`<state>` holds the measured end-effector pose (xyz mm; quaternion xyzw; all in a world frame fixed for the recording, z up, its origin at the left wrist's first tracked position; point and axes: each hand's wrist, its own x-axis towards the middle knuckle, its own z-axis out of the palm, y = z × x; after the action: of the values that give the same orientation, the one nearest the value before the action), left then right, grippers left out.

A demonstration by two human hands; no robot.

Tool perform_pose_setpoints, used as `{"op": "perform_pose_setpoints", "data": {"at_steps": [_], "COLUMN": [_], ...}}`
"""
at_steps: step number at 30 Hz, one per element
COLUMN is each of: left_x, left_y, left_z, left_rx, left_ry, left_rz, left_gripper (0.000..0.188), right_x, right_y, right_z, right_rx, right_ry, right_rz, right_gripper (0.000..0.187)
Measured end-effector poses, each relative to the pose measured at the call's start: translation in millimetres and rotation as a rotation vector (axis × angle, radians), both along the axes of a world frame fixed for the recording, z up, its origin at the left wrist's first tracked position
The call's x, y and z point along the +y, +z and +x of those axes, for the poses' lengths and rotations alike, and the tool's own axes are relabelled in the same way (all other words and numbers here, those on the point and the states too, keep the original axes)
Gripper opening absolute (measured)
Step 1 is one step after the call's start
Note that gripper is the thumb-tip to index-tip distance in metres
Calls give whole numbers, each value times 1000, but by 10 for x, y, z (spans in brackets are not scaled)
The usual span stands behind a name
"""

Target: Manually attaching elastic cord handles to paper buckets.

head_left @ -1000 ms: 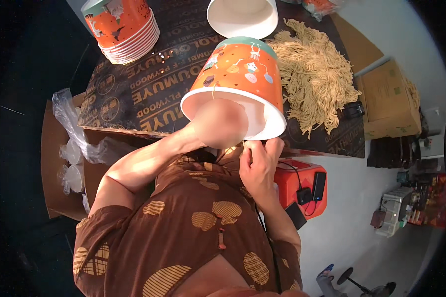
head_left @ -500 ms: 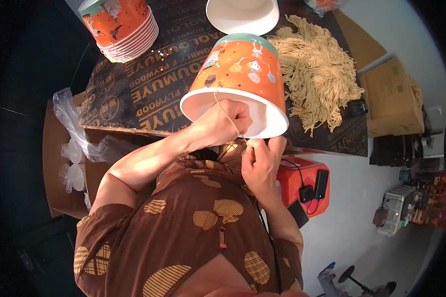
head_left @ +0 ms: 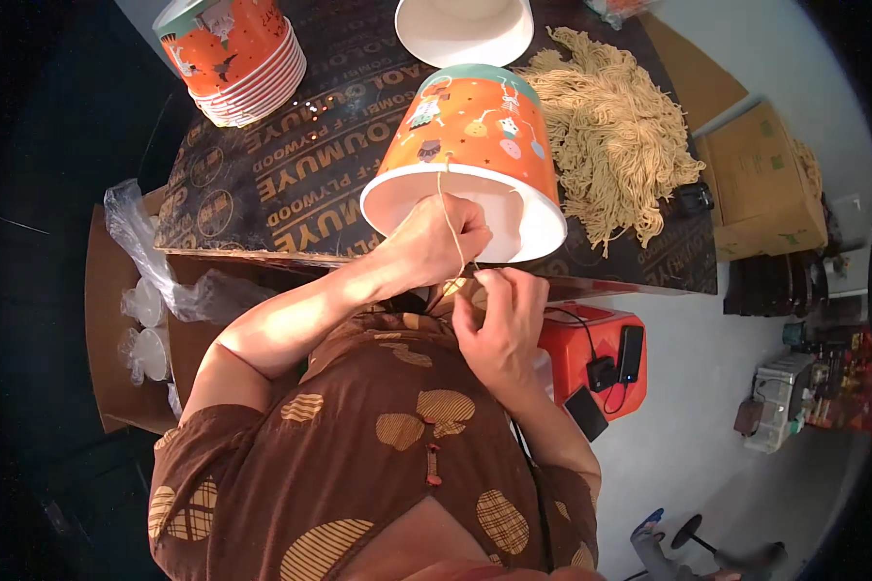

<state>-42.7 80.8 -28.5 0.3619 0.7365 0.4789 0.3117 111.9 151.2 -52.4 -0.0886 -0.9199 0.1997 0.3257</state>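
An orange paper bucket (head_left: 470,126) with a green base band and cartoon figures lies tilted on the table, its white rim toward me. From a hole near the rim hangs a thin beige cord (head_left: 444,198). My left hand (head_left: 436,240) is in front of the bucket's mouth, closed on the cord with fingers curled. Just right of it and lower, my right hand (head_left: 504,320) has its bent fingertips at the cord's lower part, the thumb a little apart. The cord's end is partly hidden by the fingers.
A pile of beige cords (head_left: 615,136) lies right of the bucket on the dark plywood table (head_left: 233,194). Stacked orange buckets (head_left: 247,68) stand far left; a white bucket (head_left: 465,29) lies behind. An open carton (head_left: 116,387) is below left, a red stool (head_left: 591,358) below right.
The bucket has turned slightly, bringing the cord's hole rightward. My right thumb has moved away from the fingertips, and the right hand has shifted slightly left. The left hand stays nearly in place.
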Motion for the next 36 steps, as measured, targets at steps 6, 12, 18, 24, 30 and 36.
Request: {"op": "perform_pose_setpoints", "data": {"at_steps": [6,12,18,24,30,36], "left_x": [12,28,31,50,33,19], "left_y": [-1,17,23,28,109,35], "left_z": [-9,-17,7,6,5,2], "left_rx": [54,2,25,51,-59,2], "left_ry": [23,43,87,90,84,57], "left_rz": [7,-72,-38,-31,-63,-27], "left_gripper": [25,22,22,22,22,22], "right_x": [21,-8,12,120,170,292], "right_y": [-204,-313,-274,-253,-197,-140], "right_z": [-116,-208,-277,-264,-215,-27], "right_rx": [119,208,208,184,187,217], "right_ry": [-34,-84,-105,1,11,74], "right_rz": [168,259,284,268,279,139], "right_gripper": [39,36,28,23,13,20]}}
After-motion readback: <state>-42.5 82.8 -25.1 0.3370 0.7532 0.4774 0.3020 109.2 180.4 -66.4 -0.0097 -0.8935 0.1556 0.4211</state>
